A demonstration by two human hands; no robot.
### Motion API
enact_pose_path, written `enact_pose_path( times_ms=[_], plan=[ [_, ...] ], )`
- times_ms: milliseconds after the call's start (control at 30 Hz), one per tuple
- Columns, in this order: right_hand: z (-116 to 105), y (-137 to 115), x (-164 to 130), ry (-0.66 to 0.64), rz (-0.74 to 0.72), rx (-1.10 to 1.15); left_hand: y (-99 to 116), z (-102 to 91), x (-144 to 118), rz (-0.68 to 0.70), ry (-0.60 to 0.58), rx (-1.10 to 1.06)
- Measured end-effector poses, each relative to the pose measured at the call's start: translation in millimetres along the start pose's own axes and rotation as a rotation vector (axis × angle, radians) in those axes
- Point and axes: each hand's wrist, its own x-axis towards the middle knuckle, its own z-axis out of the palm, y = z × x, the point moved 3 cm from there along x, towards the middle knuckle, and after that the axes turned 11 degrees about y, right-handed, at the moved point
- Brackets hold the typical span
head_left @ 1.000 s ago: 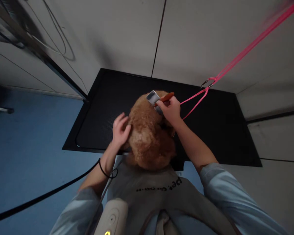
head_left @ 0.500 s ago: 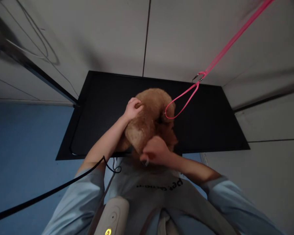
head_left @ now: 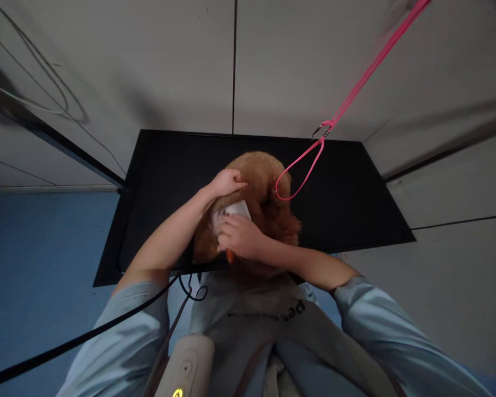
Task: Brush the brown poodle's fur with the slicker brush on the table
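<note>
Since half a second ago the right hand point(head_left: 240, 236) has risen from the dog's near end up onto its back, bringing the slicker brush point(head_left: 231, 212) into sight. That hand is closed around the brush's orange handle, the pale brush head pressed into the fur just above the knuckles. The left hand point(head_left: 227, 181) lies curled on the fur just above the brush, gripping lightly. The brown curly dog point(head_left: 268, 182) stands mid-frame on the black grooming table point(head_left: 355, 204), a pink leash loop point(head_left: 300, 176) at its upper right.
</note>
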Motion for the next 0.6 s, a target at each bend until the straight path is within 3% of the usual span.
enact_pose_path(
  times_ms=[67, 200, 233, 300, 367, 433, 600],
  plan=[
    [5, 7, 6, -0.040, 0.031, -0.058, 1, -0.1, 2, -0.002, -0.012, 0.017],
    [18, -3, 0, -0.379, -0.145, 0.141, 4, -0.6, 5, -0.041, 0.053, 0.103],
    [16, -1, 4, -0.386, -0.159, 0.201, 5, -0.2, 8, -0.046, 0.051, 0.114],
    [8, 13, 20, -0.252, -0.104, 0.217, 6, 1.4, 13, -0.058, 0.011, 0.131],
    [5, 29, 30, -0.090, -0.016, 0.069, 7, 3.0, 18, -0.065, -0.024, 0.144],
    [11, 29, 19, -0.052, -0.001, -0.008, 7, 3.5, 19, -0.066, 0.004, 0.161],
    [17, -7, -39, -0.319, -0.211, 0.246, 5, 5.4, 12, -0.097, 0.130, 0.173]
  ],
)
